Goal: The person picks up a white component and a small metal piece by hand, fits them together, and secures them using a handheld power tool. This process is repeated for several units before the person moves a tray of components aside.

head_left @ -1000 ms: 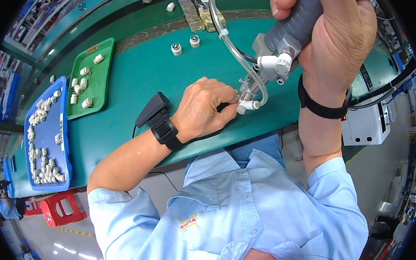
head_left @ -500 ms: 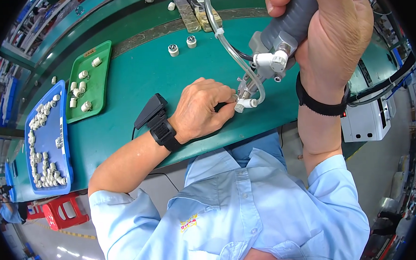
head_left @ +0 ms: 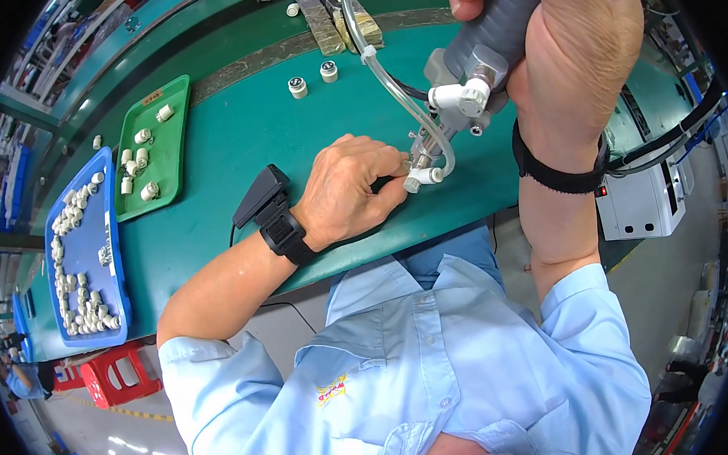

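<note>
In my right hand [head_left: 580, 72] is a grey hand-held powered screwdriver [head_left: 494, 32], its metal nose slanting down to the left. A clear tube [head_left: 384, 78] curves down to a white fitting [head_left: 430, 175] near the nose tip. My left hand [head_left: 349, 185] rests low over the green bench, thumb and fingers pinched together right at that tip. Whatever it pinches is hidden by the fingers and the nose. Beyond my left hand, two small white cylindrical parts [head_left: 297, 87] with dark patterned tops stand upright on the bench.
At the left, a blue tray [head_left: 80, 224] holds many white cylindrical parts along its edges. Several more lie in a green tray [head_left: 168, 156] behind it. Taped bars [head_left: 315, 18] lie at the far edge. A white machine [head_left: 634, 211] and cables stand at the right, red stools [head_left: 119, 376] below left.
The whole view has shifted slightly. Both hands keep the same hold, and the screwdriver nose stays at my left fingertips.
</note>
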A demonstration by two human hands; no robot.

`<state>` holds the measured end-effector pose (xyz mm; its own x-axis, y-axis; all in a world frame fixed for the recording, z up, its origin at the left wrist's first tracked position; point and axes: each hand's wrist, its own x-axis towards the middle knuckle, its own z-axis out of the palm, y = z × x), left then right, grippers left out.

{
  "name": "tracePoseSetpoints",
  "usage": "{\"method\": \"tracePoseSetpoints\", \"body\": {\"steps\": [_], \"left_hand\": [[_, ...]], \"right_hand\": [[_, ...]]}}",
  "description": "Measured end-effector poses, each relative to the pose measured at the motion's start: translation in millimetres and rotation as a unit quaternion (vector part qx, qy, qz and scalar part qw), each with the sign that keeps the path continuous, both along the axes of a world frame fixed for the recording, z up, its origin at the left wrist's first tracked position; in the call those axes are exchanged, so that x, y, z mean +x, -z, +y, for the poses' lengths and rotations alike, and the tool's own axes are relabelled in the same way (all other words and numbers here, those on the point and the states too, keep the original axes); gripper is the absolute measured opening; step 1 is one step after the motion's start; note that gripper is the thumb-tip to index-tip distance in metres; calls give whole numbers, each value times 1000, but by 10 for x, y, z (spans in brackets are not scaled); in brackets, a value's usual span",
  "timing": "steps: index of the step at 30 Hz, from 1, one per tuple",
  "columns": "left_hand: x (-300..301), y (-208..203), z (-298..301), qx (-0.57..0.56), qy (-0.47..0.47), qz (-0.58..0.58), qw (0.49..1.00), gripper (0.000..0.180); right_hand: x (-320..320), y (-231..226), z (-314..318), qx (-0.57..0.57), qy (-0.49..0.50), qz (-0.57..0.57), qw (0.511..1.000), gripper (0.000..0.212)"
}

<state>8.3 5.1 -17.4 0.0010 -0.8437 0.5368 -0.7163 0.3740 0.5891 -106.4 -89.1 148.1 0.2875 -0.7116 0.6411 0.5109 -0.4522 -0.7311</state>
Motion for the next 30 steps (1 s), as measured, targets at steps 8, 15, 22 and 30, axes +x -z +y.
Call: {"method": "tracePoseSetpoints", "body": {"steps": [8,15,22,30], "left_hand": [[3,24,-38,-3,19,8,1000,9],[12,38,-24,-4,10,5,1000,11],[8,21,-23,-10,6,-5,1000,13],[3,3,-13,-3,4,-4,1000,11]], "right_hand": [[-72,-14,-24,2,-14,15,1000,27],[-1,49,-156,-39,-57,-15,997,29],[-39,3,4,-9,-13,1,1000,30],[0,-20,14,-4,32,37,999,29]]}}
